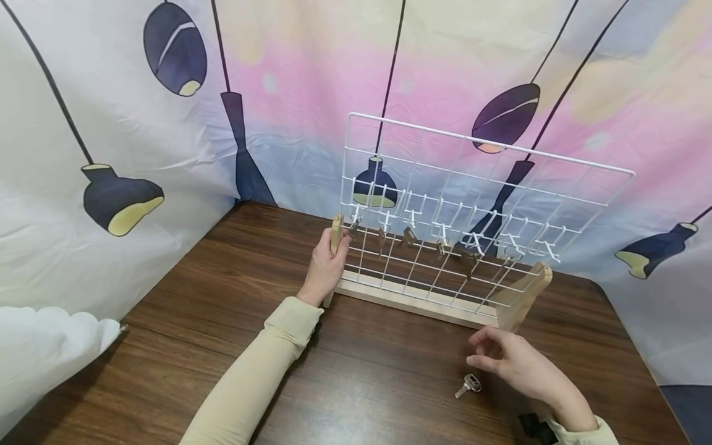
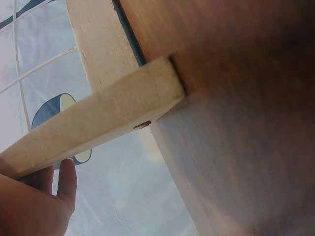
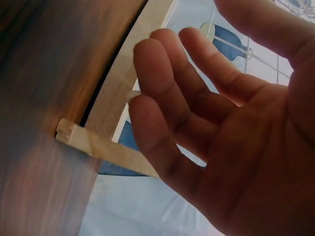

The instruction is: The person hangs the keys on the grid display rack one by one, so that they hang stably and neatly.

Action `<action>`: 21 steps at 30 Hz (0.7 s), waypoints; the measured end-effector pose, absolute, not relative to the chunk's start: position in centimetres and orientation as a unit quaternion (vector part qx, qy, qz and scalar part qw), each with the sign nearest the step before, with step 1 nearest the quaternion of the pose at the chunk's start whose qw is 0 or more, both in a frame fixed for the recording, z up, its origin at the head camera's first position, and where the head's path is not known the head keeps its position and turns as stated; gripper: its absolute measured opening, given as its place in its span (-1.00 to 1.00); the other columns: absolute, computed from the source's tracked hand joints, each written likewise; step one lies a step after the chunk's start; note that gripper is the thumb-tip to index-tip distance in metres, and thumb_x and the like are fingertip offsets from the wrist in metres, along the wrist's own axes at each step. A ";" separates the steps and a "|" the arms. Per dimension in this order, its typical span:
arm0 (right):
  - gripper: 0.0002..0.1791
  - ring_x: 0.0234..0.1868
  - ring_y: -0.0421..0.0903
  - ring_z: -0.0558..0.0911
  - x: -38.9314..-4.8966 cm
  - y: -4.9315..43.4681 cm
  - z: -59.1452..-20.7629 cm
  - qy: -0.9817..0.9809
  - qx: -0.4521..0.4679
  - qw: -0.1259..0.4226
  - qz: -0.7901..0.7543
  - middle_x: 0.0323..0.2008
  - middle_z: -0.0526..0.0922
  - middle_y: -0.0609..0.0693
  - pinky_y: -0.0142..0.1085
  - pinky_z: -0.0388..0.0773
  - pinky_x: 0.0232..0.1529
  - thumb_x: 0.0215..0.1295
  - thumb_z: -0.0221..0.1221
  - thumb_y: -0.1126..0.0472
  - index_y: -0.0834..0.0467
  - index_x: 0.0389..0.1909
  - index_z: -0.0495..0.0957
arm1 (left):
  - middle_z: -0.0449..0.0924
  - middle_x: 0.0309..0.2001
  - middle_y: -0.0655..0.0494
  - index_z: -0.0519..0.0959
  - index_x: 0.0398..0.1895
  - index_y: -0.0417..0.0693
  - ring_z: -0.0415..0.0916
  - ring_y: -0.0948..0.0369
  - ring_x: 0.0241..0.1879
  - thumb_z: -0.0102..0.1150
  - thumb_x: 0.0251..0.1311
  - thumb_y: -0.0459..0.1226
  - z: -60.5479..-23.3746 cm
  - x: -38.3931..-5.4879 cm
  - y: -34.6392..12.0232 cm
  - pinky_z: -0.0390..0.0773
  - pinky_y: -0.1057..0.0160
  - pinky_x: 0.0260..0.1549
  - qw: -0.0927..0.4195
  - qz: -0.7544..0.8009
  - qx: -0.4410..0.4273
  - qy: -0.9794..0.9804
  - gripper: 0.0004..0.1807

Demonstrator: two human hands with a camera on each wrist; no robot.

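Observation:
A white wire grid rack with a wooden base [image 1: 411, 299] stands on the table, several hooks across its middle. Small metal keys [image 1: 410, 235] hang from most of these hooks. My left hand [image 1: 325, 262] grips the rack's left wooden side piece [image 1: 336, 233], thumb in front. The left wrist view has that wooden piece [image 2: 98, 115] above the hand [image 2: 34, 206]. Near the rack's right end, my right hand [image 1: 523, 364] is held with fingers loosely bent and nothing in them. A single silver key [image 1: 471, 383] lies on the table just below its fingertips.
The dark wood-grain table [image 1: 222, 296] runs back to a fabric backdrop [image 1: 311, 93] printed with hanging lamps. The rack's right wooden side [image 1: 528, 293] rises close behind the right hand. A white cloth [image 1: 50, 352] hangs at the left edge.

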State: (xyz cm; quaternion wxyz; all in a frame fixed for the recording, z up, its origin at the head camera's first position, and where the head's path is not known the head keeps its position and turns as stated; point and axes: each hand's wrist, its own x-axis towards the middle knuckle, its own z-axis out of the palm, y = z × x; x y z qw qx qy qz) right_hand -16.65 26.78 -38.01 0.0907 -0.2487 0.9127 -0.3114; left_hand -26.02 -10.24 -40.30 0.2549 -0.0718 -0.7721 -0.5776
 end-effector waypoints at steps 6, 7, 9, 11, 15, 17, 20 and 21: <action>-0.53 -0.42 -0.31 0.46 -16.6 27.0 -38.4 0.907 -0.258 0.144 -0.300 -0.44 0.50 -0.11 -0.37 0.42 -0.41 0.03 0.44 0.00 0.18 -0.17 0.51 | 0.61 -0.25 -0.08 0.45 0.03 -0.11 0.38 0.13 -0.39 0.02 0.43 -0.13 -40.2 -26.0 -10.3 0.37 0.14 -0.38 0.253 -0.580 -0.073 -0.771 -0.72; -0.50 -0.43 -0.29 0.46 -16.5 27.0 -38.4 0.906 -0.255 0.154 -0.300 -0.44 0.50 -0.09 -0.36 0.42 -0.42 -0.01 0.47 0.00 0.19 -0.16 0.51 | 0.60 -0.25 -0.11 0.45 0.03 -0.11 0.38 0.13 -0.39 0.02 0.43 -0.13 -40.2 -26.0 -10.3 0.37 0.14 -0.37 0.253 -0.580 -0.074 -0.771 -0.72; -0.44 -0.43 -0.26 0.45 -16.4 26.9 -38.5 0.905 -0.248 0.172 -0.299 -0.43 0.50 -0.06 -0.36 0.42 -0.42 -0.09 0.51 0.02 0.20 -0.15 0.49 | 0.60 -0.24 -0.14 0.45 0.02 -0.10 0.37 0.13 -0.39 0.02 0.43 -0.13 -40.2 -26.0 -10.3 0.37 0.14 -0.37 0.253 -0.581 -0.075 -0.770 -0.73; -0.40 -0.44 -0.23 0.44 -16.4 26.9 -38.7 0.904 -0.247 0.182 -0.299 -0.44 0.49 -0.05 -0.35 0.41 -0.43 -0.15 0.54 0.04 0.20 -0.14 0.47 | 0.60 -0.24 -0.15 0.45 0.02 -0.08 0.37 0.13 -0.40 0.01 0.44 -0.13 -40.3 -25.9 -10.3 0.36 0.14 -0.37 0.253 -0.580 -0.075 -0.771 -0.74; -0.38 -0.48 -0.23 0.42 -16.4 26.7 -39.1 0.905 -0.254 0.184 -0.288 -0.46 0.47 -0.07 -0.35 0.38 -0.45 -0.22 0.57 0.09 0.18 -0.16 0.45 | 0.59 -0.26 -0.13 0.45 0.03 -0.06 0.36 0.12 -0.40 0.00 0.44 -0.11 -40.4 -26.0 -10.2 0.37 0.14 -0.38 0.251 -0.580 -0.074 -0.772 -0.73; -0.39 -0.49 -0.26 0.42 -16.5 26.5 -39.3 0.907 -0.258 0.181 -0.281 -0.47 0.47 -0.08 -0.35 0.38 -0.45 -0.23 0.57 0.10 0.16 -0.18 0.44 | 0.60 -0.26 -0.10 0.45 0.04 -0.05 0.38 0.13 -0.39 0.00 0.44 -0.10 -40.4 -25.9 -10.2 0.37 0.14 -0.36 0.251 -0.580 -0.073 -0.771 -0.72; -0.41 -0.51 -0.28 0.41 -16.5 26.4 -39.4 0.905 -0.260 0.183 -0.283 -0.49 0.47 -0.08 -0.35 0.37 -0.47 -0.21 0.56 0.14 0.16 -0.20 0.43 | 0.61 -0.23 -0.06 0.46 0.05 -0.05 0.42 0.13 -0.34 0.00 0.44 -0.09 -40.3 -25.9 -10.3 0.39 0.13 -0.32 0.252 -0.581 -0.072 -0.771 -0.72; -0.42 -0.52 -0.28 0.41 -16.5 26.4 -39.4 0.904 -0.262 0.183 -0.283 -0.50 0.47 -0.09 -0.35 0.37 -0.47 -0.20 0.56 0.15 0.16 -0.21 0.42 | 0.62 -0.22 -0.05 0.46 0.04 -0.05 0.43 0.13 -0.32 0.00 0.44 -0.09 -40.3 -25.9 -10.3 0.40 0.13 -0.31 0.252 -0.581 -0.071 -0.770 -0.72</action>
